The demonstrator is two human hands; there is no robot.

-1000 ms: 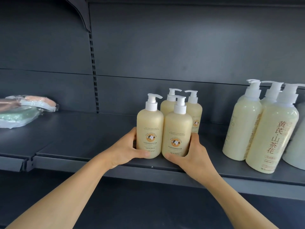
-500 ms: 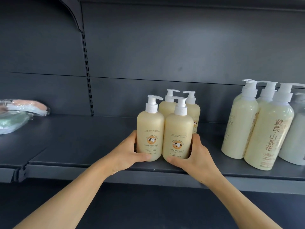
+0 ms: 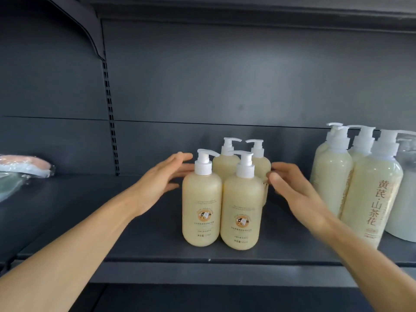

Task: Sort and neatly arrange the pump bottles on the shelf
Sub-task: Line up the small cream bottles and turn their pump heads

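Bottles of the small tan kind (image 3: 221, 199), four by my count, stand two by two near the front of the shelf (image 3: 157, 255), looking squared up. The left hand (image 3: 157, 183) and right hand (image 3: 292, 190) flank the rear pair, fingers straight and gripping nothing. At least four taller cream bottles (image 3: 351, 176) crowd the right, seemingly unsorted and probably left to do.
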